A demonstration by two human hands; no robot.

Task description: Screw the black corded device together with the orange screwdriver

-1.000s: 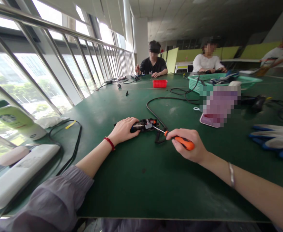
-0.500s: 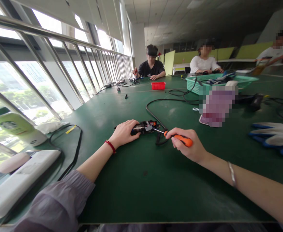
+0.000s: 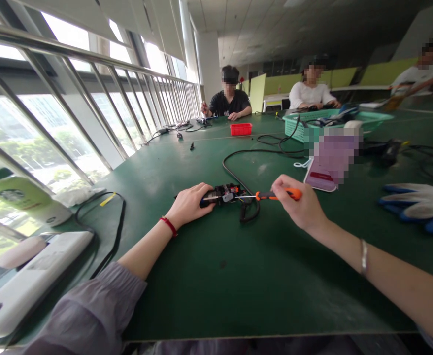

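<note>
Orange-handled, the screwdriver (image 3: 278,195) sits clamped in the right hand's (image 3: 300,204) fingers, wrist bent; the left hand (image 3: 193,202) grips the device (image 3: 221,195) on the table (image 3: 201,276), partly hiding it. Tip contact is unclear.

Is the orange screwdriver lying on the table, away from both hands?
No, the right hand grips the orange screwdriver by its handle, above the green table.

Orange screwdriver (image 3: 266,195) at opened black device (image 3: 226,194)
</note>
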